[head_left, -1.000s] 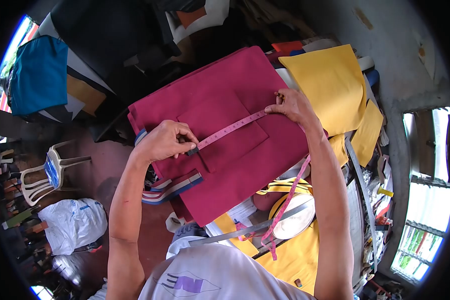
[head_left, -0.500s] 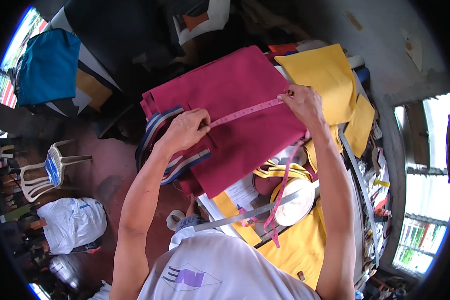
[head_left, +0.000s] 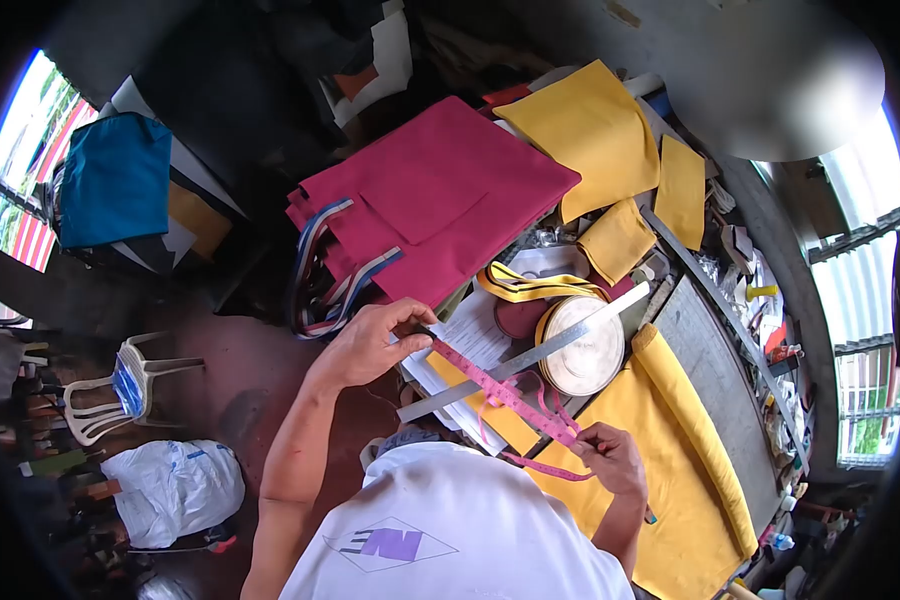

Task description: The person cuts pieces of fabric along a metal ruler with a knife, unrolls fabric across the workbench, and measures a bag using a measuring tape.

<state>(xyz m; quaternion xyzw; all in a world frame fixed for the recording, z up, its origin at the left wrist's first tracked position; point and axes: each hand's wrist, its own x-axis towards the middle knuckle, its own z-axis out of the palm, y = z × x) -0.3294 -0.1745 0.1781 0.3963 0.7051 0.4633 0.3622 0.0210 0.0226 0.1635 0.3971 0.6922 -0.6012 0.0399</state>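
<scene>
A pink tape measure (head_left: pixel 500 388) is stretched between my two hands, above papers and a metal ruler (head_left: pixel 530 357). My left hand (head_left: pixel 385 340) pinches one end of it near the lower corner of the maroon fabric (head_left: pixel 450 190). Further down and to the right, my right hand (head_left: pixel 610 458) grips the tape over yellow fabric (head_left: pixel 670 500), and a loop of tape hangs beside it. Striped straps (head_left: pixel 370 268) lie at the maroon fabric's left side. The ruler rests across a round pale roll (head_left: pixel 582 358).
More yellow fabric (head_left: pixel 595 130) lies at the table's far right, with a long metal strip (head_left: pixel 720 310) along the cluttered right edge. On the floor at left are a plastic chair (head_left: pixel 120 385) and a white sack (head_left: pixel 175 490). Teal fabric (head_left: pixel 115 180) is at upper left.
Both hands have moved off the maroon fabric toward my body, taking the tape along. My right hand dropped the furthest. The view has shifted, showing more of the table's right side.
</scene>
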